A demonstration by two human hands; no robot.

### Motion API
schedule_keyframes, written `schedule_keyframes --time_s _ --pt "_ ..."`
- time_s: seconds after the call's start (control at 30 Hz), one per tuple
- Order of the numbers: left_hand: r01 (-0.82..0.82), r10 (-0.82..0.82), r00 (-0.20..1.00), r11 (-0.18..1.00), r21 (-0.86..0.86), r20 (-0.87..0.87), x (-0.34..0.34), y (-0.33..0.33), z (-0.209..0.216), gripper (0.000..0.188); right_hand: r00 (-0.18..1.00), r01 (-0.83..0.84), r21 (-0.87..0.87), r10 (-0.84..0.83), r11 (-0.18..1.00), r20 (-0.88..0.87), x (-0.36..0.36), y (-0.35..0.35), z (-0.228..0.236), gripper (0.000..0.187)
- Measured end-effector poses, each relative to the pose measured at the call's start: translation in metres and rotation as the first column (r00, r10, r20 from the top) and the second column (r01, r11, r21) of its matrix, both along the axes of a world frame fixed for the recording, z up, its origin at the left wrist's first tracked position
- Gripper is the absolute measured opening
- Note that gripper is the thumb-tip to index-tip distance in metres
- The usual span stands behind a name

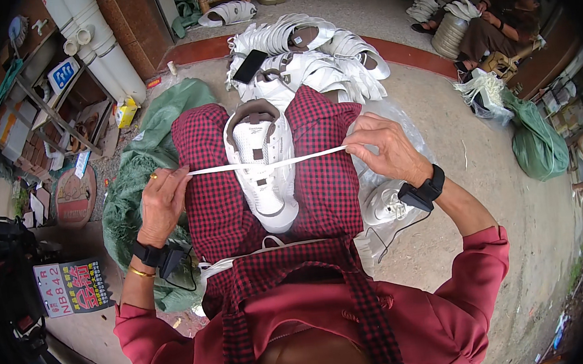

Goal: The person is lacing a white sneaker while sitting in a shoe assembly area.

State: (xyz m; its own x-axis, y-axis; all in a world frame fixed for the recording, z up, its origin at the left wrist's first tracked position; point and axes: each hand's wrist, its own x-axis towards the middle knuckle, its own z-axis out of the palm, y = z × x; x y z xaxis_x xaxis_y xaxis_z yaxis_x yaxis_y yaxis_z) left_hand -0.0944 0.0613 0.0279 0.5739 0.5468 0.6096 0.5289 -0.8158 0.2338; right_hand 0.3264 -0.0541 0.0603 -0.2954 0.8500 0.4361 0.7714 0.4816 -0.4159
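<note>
A white shoe upper [273, 204] with a dark brown collar lies in my lap on the red-and-black checked cloth [214, 213] over my legs. A flat white shoelace [317, 155] stretches sideways across the middle of it, pulled nearly straight. To the left of the upper, my left hand [163, 201] pinches one end part of the shoelace between thumb and fingers. On the other side my right hand [387, 146] grips the opposite end the same way. Both hands are closed and held apart from the upper. Whether the lace passes through any eyelet cannot be made out.
Several white shoe uppers [351, 73] are piled beyond my knees, with a black phone [250, 67] on top. A laced white shoe [385, 203] sits by my right knee. Green sacking [133, 196] lies at left. Far right, a seated person [509, 17] is near white laces [483, 92].
</note>
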Motion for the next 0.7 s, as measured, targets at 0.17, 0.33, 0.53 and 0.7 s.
schedule_keyframes --time_s 0.17,0.33,0.53,0.7 --pt "-0.047 0.050 0.998 0.997 0.068 -0.039 -0.022 0.009 0.001 0.022 0.996 0.076 -0.058 -0.074 0.995 0.045 0.007 -0.011 0.010 0.013" --pt "-0.123 0.128 0.990 0.989 0.077 -0.053 -0.061 0.017 0.007 0.023 0.955 -0.036 0.153 -0.011 0.988 0.298 0.016 -0.016 -0.003 0.018" --pt "-0.381 0.401 0.910 0.909 0.171 -0.105 -0.145 0.027 0.037 0.022 0.867 0.082 0.189 -0.164 0.978 0.471 0.074 -0.039 0.005 0.016" --pt "-0.576 0.608 0.791 0.775 0.259 -0.061 -0.232 0.014 0.059 0.024 0.686 0.482 0.294 -0.564 0.826 0.460 0.152 -0.071 0.058 0.020"
